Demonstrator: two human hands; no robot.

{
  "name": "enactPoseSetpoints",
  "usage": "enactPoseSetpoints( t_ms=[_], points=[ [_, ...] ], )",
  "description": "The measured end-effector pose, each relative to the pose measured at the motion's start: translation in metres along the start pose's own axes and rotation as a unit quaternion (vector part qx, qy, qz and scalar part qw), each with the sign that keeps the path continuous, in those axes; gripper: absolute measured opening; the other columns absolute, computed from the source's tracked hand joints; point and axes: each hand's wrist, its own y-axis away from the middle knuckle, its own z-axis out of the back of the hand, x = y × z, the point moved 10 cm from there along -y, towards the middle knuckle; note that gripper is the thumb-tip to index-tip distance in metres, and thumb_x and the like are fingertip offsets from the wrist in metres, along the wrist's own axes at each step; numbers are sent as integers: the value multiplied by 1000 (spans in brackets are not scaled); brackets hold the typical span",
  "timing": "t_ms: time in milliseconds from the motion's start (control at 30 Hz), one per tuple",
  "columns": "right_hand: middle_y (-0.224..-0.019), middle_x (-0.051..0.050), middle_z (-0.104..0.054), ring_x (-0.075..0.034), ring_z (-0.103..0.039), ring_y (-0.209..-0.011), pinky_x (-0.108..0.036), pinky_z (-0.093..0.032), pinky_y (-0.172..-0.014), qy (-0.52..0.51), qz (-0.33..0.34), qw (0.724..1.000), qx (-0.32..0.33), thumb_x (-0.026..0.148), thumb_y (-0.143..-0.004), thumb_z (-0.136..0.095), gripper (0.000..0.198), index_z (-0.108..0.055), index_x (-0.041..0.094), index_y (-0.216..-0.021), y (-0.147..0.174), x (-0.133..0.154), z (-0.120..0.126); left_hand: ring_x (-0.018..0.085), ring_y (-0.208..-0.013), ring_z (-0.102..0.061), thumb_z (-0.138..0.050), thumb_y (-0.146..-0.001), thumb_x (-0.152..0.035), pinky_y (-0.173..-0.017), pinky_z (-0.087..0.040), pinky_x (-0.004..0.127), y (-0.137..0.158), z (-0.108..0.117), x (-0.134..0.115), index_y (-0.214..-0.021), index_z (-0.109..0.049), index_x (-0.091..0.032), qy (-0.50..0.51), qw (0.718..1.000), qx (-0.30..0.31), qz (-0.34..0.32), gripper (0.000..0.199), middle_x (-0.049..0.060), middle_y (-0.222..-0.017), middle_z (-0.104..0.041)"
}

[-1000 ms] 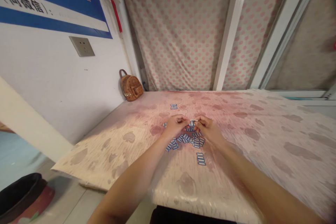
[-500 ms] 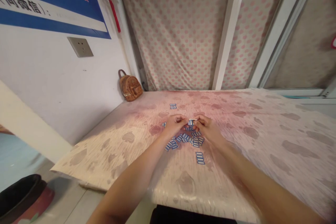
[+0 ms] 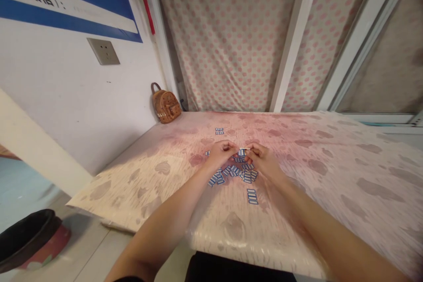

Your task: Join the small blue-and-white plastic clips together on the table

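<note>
My left hand (image 3: 222,153) and my right hand (image 3: 262,157) meet over the middle of the table, fingertips pinched at a small flat blue-and-white striped piece (image 3: 243,151). It has a pale upper edge, and the fingers partly cover it. Below the hands lies a loose pile of similar striped pieces (image 3: 234,170), some overlapping at angles. One such piece (image 3: 252,196) sits apart, nearer to me. Farther back, beyond my left hand, lies another small piece (image 3: 219,131). Whatever is printed on them is too small to read.
A patterned plastic cover spreads over the table (image 3: 158,198). At its back left corner, a small brown backpack (image 3: 167,105) leans by the wall. Behind hangs a dotted curtain (image 3: 228,44) with white frames. A dark-mouthed pot (image 3: 36,242) stands on the floor at left.
The view has shifted slightly. Both hands keep their pinch on the small piece, with hardly any movement, and the pile looks the same.
</note>
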Motion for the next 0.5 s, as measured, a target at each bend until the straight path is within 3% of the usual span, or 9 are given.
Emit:
enactPoseSetpoints(
  t_ms=[500],
  points=[
    [-61, 2, -64, -14, -57, -52, -26, -41, -51, 8, 0, 1000, -5, 40, -80, -55, 18, -57, 22, -78, 1, -3, 0, 11, -62, -59, -80, -69, -36, -57, -47, 21, 4, -1, -4, -76, -64, -13, -1, 1000, 1, 1, 29, 1, -67, -63]
  ],
)
